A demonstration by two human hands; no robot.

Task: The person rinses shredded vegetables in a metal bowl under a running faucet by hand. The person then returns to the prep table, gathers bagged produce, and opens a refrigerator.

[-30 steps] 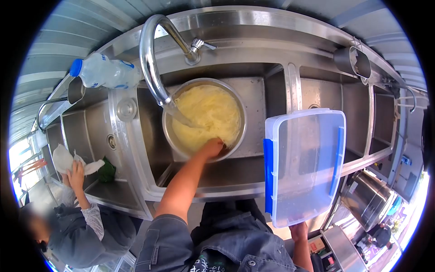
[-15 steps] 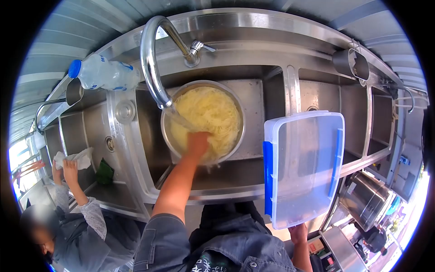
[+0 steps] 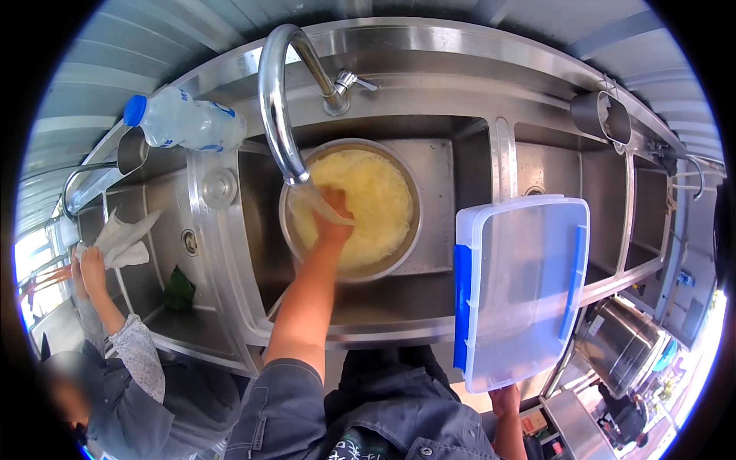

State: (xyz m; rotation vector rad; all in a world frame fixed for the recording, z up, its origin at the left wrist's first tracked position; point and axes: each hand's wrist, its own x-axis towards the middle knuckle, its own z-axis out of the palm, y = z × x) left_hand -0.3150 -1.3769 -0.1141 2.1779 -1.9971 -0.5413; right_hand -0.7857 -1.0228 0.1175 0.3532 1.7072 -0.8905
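Observation:
A round metal bowl point(image 3: 418, 218) stands in the middle sink, full of pale yellow shreds point(image 3: 383, 207) in water. Water runs from the curved faucet point(image 3: 277, 115) onto my left hand point(image 3: 333, 215), which is in the bowl among the shreds; its fingers are blurred and partly under water. At the right, my right hand point(image 3: 504, 400) is at the lower edge of a clear plastic container point(image 3: 525, 291) with blue side clips, which is held over the sink's front edge. The container hides most of the right fingers.
At the left, a co-worker point(image 3: 138, 383) handles a white cloth point(image 3: 123, 239) over another sink, where a dark green item point(image 3: 179, 290) lies. A large bottle point(image 3: 192, 123) with a blue cap rests behind. Metal holders hang at both sides.
My left hand has moved from the bowl's near right edge to its left part, under the water stream. The co-worker's cloth has shifted and changed shape. My right hand stays at the container.

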